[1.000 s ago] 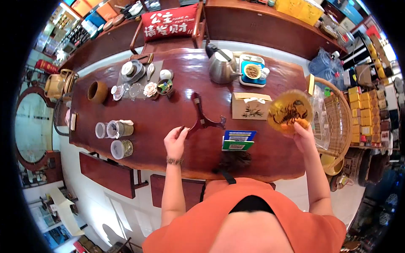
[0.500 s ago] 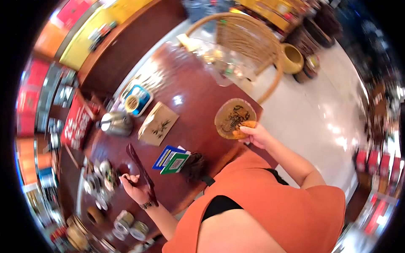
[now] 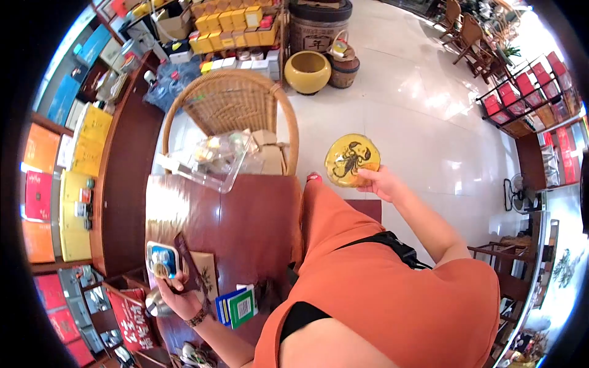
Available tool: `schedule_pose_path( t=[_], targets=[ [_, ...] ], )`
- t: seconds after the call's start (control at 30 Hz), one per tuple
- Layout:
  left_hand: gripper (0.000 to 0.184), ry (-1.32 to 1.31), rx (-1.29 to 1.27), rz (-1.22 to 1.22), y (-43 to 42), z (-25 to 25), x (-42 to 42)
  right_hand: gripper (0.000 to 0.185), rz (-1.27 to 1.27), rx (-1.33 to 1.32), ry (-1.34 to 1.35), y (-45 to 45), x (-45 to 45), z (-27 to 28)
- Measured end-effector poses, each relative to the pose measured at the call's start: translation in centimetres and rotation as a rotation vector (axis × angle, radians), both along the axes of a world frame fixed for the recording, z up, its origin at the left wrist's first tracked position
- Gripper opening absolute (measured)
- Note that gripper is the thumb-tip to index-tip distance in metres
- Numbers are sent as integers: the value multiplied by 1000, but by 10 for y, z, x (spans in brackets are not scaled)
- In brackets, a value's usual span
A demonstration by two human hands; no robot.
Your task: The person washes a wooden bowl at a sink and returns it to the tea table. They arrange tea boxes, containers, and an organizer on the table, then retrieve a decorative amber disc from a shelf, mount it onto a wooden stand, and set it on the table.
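My right hand grips the lower right edge of a round, yellow, see-through disc with a black scorpion on it, held above the floor right of the table. My left hand, a bracelet at its wrist, has its fingers curled over the left part of the table. Alongside it runs a long, narrow, dark brown thing of unclear kind, apparently in its grasp. Just beyond the fingertips is a blue-and-white tray with a round tin. A tan card or bag with a plant print lies to the right.
Blue and green cards stand on the dark red table. Clear plastic packaging sits at its far edge, before a wicker chair. A yellow pot stands on the floor. Shelves with boxes line the left.
The view has swung right, showing more floor. My right hand has carried the scorpion disc out past the table edge. My left hand has moved up beside the blue tray with the dark thing.
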State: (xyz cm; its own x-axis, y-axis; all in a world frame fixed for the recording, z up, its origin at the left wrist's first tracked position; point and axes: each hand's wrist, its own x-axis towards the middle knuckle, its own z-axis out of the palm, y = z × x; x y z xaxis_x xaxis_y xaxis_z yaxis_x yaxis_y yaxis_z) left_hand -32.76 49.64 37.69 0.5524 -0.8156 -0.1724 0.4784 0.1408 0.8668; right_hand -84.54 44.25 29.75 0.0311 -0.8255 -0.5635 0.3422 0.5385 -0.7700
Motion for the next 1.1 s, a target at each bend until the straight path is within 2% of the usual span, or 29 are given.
schedule_pose_path(
  t=[0.03, 0.07, 0.13, 0.17, 0.23, 0.3, 0.33, 0.37, 0.4, 0.43, 0.47, 0.5, 0.53, 0.6, 0.63, 0.67, 0.73, 0.8, 0.87, 0.9, 1.0, 1.03, 1.1],
  targets=[
    [20, -137, -63, -75, -18, 2, -18, 38, 0, -16, -29, -3, -9, 1],
    [18, -134, -47, -34, -36, 5, -37, 39, 8, -32, -60, -11, -17, 2],
    [23, -442, -18, -125, -67, 23, -97, 38, 71, -53, -81, -38, -38, 1],
    [35, -360, 8, -133, -79, 14, -113, 37, 120, -76, -94, -52, -46, -5],
    [36, -544, 7, -113, -109, 15, -183, 37, 236, -123, -130, -104, -75, -19],
    [27, -432, -6, -223, -145, -22, -220, 39, 358, -175, -164, -153, -95, -25],
    [26, -417, 100, -263, -168, -30, -252, 41, 419, -206, -171, -180, -109, -17],
    [25, -265, 127, -368, -191, -34, -283, 42, 447, -230, -170, -196, -119, -8],
    [24, -277, 149, -474, -219, -37, -317, 43, 464, -250, -178, -213, -134, 5],
    [25, -164, 125, -579, -241, -33, -347, 42, 481, -245, -181, -219, -142, 23],
    [28, -252, 22, -773, -263, -35, -367, 41, 498, -236, -180, -223, -151, 40],
    [32, -14, 59, -933, -286, -34, -398, 40, 517, -232, -169, -235, -166, 52],
    [40, 112, 315, -985, -309, -60, -420, 42, 528, -242, -167, -245, -182, 53],
    [45, -47, 0, -1243, -331, -59, -462, 45, 535, -269, -154, -248, -212, 43],
    [47, -79, 28, -1327, -343, -52, -482, 49, 539, -272, -184, -251, -223, 46],
    [49, -115, 57, -1412, -355, -42, -501, 49, 500, -287, -168, -255, -236, 45],
    [42, -115, 204, -1424, -379, -33, -542, 51, 427, -316, -144, -263, -259, 41],
    [36, 29, 314, -1414, -402, -26, -578, 48, 367, -347, -108, -278, -286, 38],
    [34, 19, 284, -1425, -426, -44, -613, 45, 317, -388, -24, -292, -328, 24],
    [34, 18, 268, -1435, -439, -52, -630, 40, 183, -423, -101, -299, -353, -8],
    [38, -43, 223, -1557, -492, -56, -686, 45, -141, -318, -221, -361, -435, -15],
    [40, -63, 149, -1604, -511, -55, -707, 38, -180, -240, 132, -390, -451, -16],
    [44, -97, 3, -1694, -549, -52, -750, 32, 16, -310, 444, -444, -484, -28]
  ],
)
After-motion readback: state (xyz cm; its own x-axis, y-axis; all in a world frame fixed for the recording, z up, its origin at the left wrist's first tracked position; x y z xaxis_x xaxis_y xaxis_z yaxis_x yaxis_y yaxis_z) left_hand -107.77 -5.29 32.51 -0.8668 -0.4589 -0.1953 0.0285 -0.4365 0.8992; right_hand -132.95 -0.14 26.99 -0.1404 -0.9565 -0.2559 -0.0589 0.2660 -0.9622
